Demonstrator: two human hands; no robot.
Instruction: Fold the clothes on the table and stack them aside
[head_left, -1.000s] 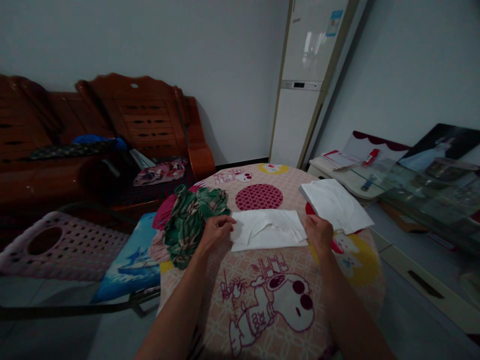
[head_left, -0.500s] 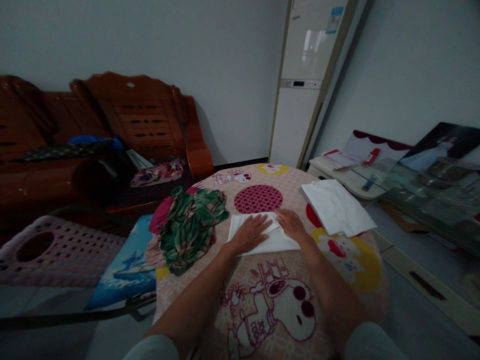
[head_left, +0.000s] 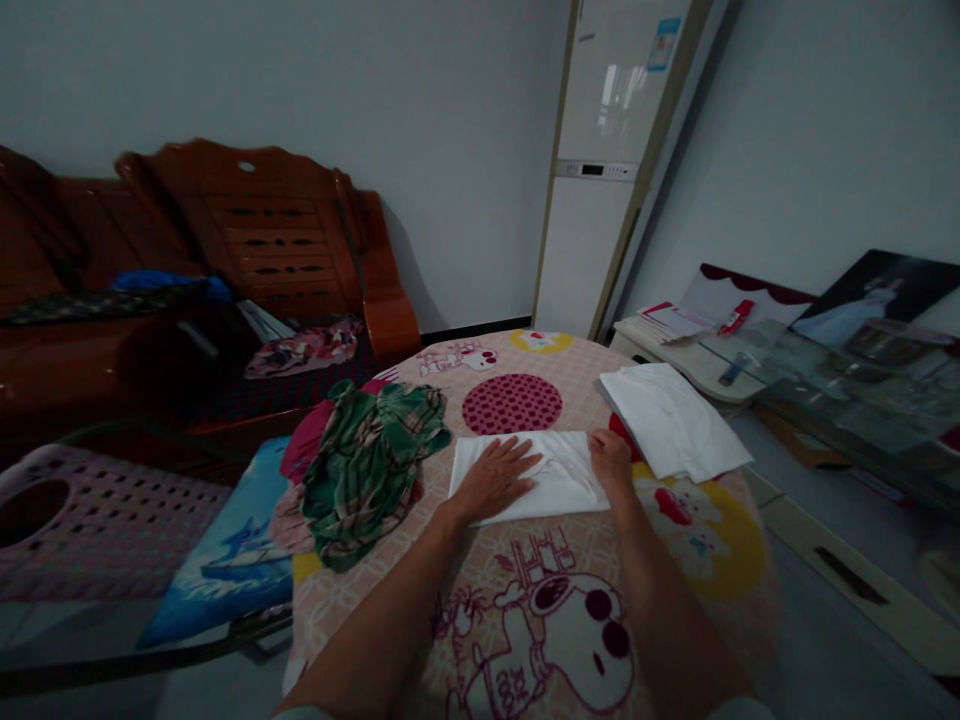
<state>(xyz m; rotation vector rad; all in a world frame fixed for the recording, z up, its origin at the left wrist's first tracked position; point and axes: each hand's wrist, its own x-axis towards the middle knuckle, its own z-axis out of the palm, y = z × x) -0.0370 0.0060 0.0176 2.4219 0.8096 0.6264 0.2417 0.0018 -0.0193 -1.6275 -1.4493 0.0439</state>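
A folded white garment lies flat on the round table, in the middle of the head view, with a few creases toward its right half. My left hand rests palm down on its left part, fingers spread. At the garment's far right edge, my right hand has its fingers curled in and pinches the cloth there. Another folded white garment sits apart to the right, near the table's edge. On the left is a crumpled heap of clothes, with a green plaid garment on top.
A patterned cloth covers the table. Beyond its left side stand a wooden sofa, a blue cushion and a pink woven chair. A glass shelf and low white cabinet are at right.
My right hand has slid right along the white garment to its edge, and its fingers have curled. My left hand stays flat on the cloth. The view has shifted slightly.
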